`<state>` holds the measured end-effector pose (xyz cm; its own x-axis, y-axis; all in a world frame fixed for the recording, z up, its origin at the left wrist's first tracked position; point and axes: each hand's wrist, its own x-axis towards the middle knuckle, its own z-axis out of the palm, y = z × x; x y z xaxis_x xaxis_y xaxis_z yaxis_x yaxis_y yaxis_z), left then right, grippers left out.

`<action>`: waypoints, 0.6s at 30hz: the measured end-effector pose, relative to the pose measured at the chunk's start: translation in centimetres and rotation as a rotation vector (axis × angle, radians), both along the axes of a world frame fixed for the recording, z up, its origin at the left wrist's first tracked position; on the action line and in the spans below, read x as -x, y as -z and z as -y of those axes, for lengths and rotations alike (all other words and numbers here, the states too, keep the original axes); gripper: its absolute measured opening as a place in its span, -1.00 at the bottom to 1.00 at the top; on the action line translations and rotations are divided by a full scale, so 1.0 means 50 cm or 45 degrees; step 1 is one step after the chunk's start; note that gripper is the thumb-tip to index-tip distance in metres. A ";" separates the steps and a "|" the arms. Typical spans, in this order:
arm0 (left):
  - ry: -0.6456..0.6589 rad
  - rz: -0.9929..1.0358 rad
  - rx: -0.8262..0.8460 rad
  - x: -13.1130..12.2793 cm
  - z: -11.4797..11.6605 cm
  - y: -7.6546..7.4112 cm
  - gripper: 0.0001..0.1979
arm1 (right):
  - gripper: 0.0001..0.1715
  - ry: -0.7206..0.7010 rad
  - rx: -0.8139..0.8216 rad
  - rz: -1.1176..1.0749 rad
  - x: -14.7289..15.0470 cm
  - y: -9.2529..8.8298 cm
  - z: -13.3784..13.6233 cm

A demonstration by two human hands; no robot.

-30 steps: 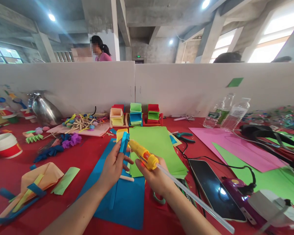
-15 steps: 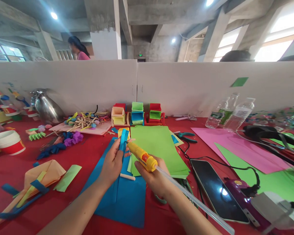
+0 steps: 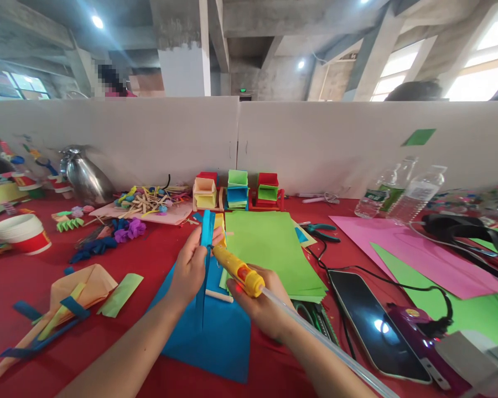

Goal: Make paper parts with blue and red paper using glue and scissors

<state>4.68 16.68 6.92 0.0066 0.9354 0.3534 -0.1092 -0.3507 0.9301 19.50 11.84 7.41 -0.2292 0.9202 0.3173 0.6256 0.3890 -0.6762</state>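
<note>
Left hand [image 3: 193,266] pinches the blue paper strip [image 3: 207,229], fingers closed on it. The strip now stands nearly upright and higher than half a second ago, with its lower end hanging down over the blue sheet [image 3: 219,337]. Right hand [image 3: 265,307] is wrapped tight round the yellow glue gun [image 3: 237,270]. The nozzle has dropped and now meets the strip's right edge, right at my left fingertips, which crowd the contact spot. A clear glue stick [image 3: 332,351] trails out of the gun toward near right.

Around: green paper stack [image 3: 274,243] just right of the strip, phone [image 3: 375,323] further right, pliers [image 3: 320,228] beyond the stack, small paper boxes [image 3: 237,188] far centre against the white divider [image 3: 315,138].
</note>
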 end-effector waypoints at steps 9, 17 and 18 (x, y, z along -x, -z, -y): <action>0.028 0.167 0.003 0.003 -0.003 -0.009 -0.54 | -0.74 -0.067 0.025 0.049 0.006 0.002 0.004; 0.011 0.238 -0.040 0.015 -0.015 -0.002 -0.57 | -0.71 -0.082 0.032 0.106 0.012 0.005 0.006; 0.009 0.244 -0.045 0.016 -0.016 -0.002 -0.57 | -0.71 -0.093 0.026 0.111 0.013 0.005 0.005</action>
<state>3.86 17.49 7.01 -0.0575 0.9225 0.3818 -0.2855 -0.3816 0.8791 18.86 11.57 7.18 -0.3218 0.9060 0.2749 0.6531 0.4226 -0.6284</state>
